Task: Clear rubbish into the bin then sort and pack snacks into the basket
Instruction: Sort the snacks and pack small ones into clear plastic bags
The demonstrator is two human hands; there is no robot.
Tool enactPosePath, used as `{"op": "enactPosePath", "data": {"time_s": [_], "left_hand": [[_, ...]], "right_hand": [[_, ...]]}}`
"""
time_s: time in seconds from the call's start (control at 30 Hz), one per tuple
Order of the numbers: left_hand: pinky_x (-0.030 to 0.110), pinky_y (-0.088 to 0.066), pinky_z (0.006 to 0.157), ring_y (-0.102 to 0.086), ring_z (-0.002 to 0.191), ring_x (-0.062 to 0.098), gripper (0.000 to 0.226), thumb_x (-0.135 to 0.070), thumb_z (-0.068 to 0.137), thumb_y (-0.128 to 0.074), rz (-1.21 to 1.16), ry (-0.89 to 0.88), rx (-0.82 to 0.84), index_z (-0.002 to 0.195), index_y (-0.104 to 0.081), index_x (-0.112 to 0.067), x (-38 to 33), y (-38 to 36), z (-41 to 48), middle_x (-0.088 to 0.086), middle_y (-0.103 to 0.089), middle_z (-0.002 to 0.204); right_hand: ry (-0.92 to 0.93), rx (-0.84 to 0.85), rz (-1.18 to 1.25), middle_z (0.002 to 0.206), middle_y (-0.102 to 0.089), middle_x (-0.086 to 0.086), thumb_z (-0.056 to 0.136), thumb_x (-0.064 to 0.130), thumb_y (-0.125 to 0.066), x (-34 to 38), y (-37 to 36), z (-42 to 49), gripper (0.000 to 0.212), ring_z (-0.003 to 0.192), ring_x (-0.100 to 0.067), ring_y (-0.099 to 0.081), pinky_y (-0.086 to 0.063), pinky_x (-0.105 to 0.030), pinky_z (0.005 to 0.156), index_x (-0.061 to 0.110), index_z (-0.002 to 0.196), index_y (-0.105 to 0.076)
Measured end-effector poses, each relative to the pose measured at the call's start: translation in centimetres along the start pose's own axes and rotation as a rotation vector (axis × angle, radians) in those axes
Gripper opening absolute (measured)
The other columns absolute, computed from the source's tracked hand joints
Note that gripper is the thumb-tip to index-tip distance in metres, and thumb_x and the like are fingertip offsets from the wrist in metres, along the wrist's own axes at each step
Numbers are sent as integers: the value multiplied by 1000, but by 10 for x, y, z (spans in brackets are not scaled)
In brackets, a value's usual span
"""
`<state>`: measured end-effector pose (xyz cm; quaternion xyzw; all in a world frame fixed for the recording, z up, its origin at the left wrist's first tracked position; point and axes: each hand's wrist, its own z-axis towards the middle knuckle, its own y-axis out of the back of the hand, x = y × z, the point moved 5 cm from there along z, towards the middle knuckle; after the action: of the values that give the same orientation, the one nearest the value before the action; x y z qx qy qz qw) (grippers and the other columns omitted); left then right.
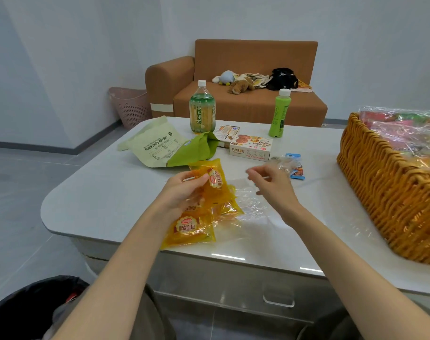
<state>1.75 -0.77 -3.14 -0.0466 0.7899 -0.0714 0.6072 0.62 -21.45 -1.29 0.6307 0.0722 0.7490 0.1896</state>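
The left hand point(184, 195) has its fingers curled round a yellow packet point(212, 179), lifted just over the surface point(98, 192), long axis pointing away from the person. Two more packets point(191, 229) lie flat beneath it, beside clear film point(249, 202). The right hand point(270, 185) hovers, fingers loosely curled; whether they pinch film cannot be told. The basket point(380, 192) stands far right.

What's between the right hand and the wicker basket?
Head view: a blue snack packet and crumpled clear wrapper lie just beyond the right hand; past them, plain tabletop up to the wicker basket.
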Motion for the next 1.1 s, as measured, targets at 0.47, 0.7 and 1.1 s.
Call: {"op": "enactPosePath", "data": {"time_s": [0.47,0.7,1.1], "left_hand": [[34,-58,83,-66,104,19,63,-17,74,-79,88,-178,59,130,-49,-16,-9,-29,-13,4,-63,119],[39,-29,110,-35,137,26,43,-37,98,-46,968,-311,-254,139,-46,-23,-8,21,15,7,-42,146],[48,9,117,13,146,35,58,-53,99,-31,1277,-1,33,151,-16,-36,24,23,21,6,12,161]], "right_hand": [[-372,155,834,119,-63,-17,85,14,-68,-2,1,-24,47,95,-28,-68,-60,-29,71,6,127,-47],[-345,-202,184,121,-51,-6,95,21,-54,-34,56,-3,38,97,-22,-56,-50,-26,59,15,129,-38],[-706,434,121,104,-51,-16,88,16,-65,-54,18,-16,28,78,-26,-60,-60,-34,68,6,113,-55]]}}
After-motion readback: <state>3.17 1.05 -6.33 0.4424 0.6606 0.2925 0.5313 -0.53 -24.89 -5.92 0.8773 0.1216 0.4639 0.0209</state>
